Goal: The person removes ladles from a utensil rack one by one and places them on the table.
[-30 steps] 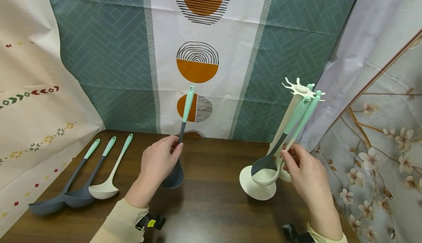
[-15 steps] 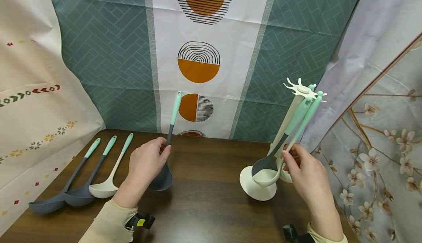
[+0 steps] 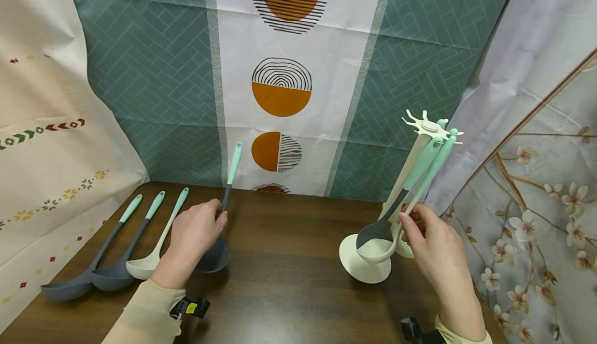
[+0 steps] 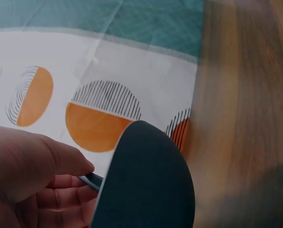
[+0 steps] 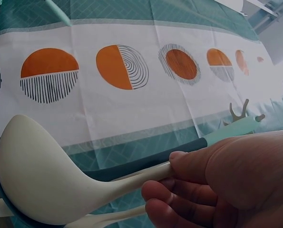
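Observation:
My left hand pinches the dark shaft of a ladle with a mint handle, held upright close over the table; its dark head fills the lower middle of the left wrist view. At the right, my right hand holds the pale shaft of a cream ladle between thumb and fingers. Its mint handle reaches up to the hooks of a cream utensil stand. A dark spoon-like utensil hangs right beside the cream ladle, its lower end overlapping the bowl in the head view.
On the brown table, left of my left hand, lie two dark ladles and a cream ladle, side by side. A patterned cloth hangs behind the table, and a floral curtain closes off the right side.
My left hand has moved left with the dark ladle, towards the row of ladles, and slightly lower. My right hand has stayed on the cream ladle at the stand.

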`<act>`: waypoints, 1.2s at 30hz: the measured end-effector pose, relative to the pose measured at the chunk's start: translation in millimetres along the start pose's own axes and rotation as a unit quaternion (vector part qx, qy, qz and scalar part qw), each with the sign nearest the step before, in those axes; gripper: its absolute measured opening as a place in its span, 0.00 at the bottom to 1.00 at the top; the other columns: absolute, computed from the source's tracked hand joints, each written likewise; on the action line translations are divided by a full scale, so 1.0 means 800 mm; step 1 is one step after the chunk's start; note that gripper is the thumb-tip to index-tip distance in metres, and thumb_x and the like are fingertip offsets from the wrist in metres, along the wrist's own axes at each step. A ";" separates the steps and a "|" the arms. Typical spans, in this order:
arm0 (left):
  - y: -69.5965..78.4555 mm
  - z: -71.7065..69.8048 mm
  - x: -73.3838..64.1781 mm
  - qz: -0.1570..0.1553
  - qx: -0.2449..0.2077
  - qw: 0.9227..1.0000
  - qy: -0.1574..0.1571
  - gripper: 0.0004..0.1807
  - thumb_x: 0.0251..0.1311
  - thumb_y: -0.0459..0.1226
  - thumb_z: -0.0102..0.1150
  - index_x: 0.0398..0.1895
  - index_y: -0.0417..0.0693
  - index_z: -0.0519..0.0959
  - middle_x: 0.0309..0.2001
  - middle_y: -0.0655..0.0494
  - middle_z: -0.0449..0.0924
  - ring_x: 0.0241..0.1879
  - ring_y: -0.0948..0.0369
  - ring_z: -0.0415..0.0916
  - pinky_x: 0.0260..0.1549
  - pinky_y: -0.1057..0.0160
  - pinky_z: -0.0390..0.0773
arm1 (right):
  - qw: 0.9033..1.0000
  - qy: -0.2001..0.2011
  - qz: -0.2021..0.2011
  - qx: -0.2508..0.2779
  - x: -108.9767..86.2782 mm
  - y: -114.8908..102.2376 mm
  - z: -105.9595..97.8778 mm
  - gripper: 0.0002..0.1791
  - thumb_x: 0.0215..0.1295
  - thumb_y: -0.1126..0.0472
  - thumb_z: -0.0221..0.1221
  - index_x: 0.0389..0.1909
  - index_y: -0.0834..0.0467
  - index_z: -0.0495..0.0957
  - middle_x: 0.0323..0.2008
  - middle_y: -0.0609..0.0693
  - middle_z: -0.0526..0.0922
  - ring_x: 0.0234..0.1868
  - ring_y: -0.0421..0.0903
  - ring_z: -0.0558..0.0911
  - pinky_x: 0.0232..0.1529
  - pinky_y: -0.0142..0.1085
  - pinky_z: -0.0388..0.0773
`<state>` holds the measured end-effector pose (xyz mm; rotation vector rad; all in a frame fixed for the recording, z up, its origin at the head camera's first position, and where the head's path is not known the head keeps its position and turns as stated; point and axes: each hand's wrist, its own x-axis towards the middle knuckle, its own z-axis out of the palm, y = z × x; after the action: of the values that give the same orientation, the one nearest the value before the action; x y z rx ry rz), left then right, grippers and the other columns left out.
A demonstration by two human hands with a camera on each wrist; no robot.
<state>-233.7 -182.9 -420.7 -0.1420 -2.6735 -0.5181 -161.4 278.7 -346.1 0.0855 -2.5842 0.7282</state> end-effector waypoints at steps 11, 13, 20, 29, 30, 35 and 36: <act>-0.021 0.009 0.000 -0.017 0.012 0.999 -0.037 0.12 0.73 0.36 0.68 0.30 0.44 0.80 0.19 0.56 0.72 0.17 0.55 0.68 0.17 0.55 0.67 | 1.000 0.005 0.000 0.001 0.001 -0.005 0.001 0.14 0.87 0.48 0.58 0.52 0.56 0.82 0.29 0.45 0.87 0.31 0.45 0.84 0.31 0.41 0.73; -0.024 0.011 0.000 -0.023 0.012 0.999 -0.046 0.12 0.73 0.37 0.68 0.30 0.44 0.80 0.19 0.55 0.73 0.17 0.55 0.69 0.18 0.55 0.68 | 1.000 0.005 -0.001 0.003 0.001 -0.005 0.001 0.14 0.87 0.48 0.58 0.52 0.56 0.82 0.29 0.45 0.87 0.31 0.45 0.84 0.30 0.41 0.73; -0.034 0.015 0.001 -0.043 0.016 0.996 -0.077 0.12 0.74 0.37 0.66 0.30 0.44 0.80 0.20 0.54 0.73 0.18 0.53 0.70 0.19 0.54 0.68 | 1.000 0.007 -0.001 0.003 0.000 -0.005 0.001 0.15 0.87 0.48 0.58 0.53 0.56 0.82 0.29 0.44 0.87 0.30 0.45 0.84 0.30 0.41 0.74; -0.049 0.018 0.003 -0.054 0.041 0.992 -0.107 0.13 0.71 0.35 0.64 0.27 0.43 0.77 0.21 0.51 0.74 0.20 0.51 0.72 0.20 0.51 0.71 | 1.000 0.005 0.002 0.000 0.000 -0.006 0.001 0.15 0.87 0.48 0.58 0.54 0.56 0.82 0.30 0.45 0.87 0.31 0.45 0.85 0.31 0.42 0.74; -0.050 0.018 0.003 -0.055 0.042 0.991 -0.111 0.13 0.71 0.35 0.64 0.27 0.42 0.77 0.21 0.51 0.74 0.20 0.51 0.72 0.20 0.51 0.72 | 1.000 0.004 0.003 0.000 0.000 -0.006 0.001 0.15 0.87 0.48 0.58 0.54 0.56 0.82 0.30 0.45 0.87 0.31 0.45 0.85 0.31 0.42 0.74; -0.057 0.020 0.004 -0.060 0.052 0.989 -0.127 0.13 0.71 0.36 0.65 0.27 0.42 0.78 0.22 0.50 0.76 0.21 0.50 0.73 0.23 0.49 0.74 | 1.000 0.005 0.001 0.002 -0.001 -0.006 0.001 0.15 0.87 0.48 0.58 0.54 0.56 0.82 0.29 0.45 0.87 0.31 0.45 0.84 0.30 0.41 0.74; -0.057 0.020 0.003 -0.061 0.053 0.988 -0.133 0.13 0.71 0.36 0.65 0.27 0.42 0.78 0.22 0.51 0.76 0.22 0.50 0.74 0.23 0.48 0.75 | 1.000 0.006 0.001 0.002 -0.001 -0.006 0.001 0.15 0.87 0.48 0.59 0.54 0.56 0.82 0.29 0.45 0.87 0.30 0.45 0.84 0.30 0.41 0.73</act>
<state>-250.1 -219.3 -448.7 -0.0160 -2.9772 -0.4189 -160.6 274.2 -344.7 0.0805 -2.5724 0.7323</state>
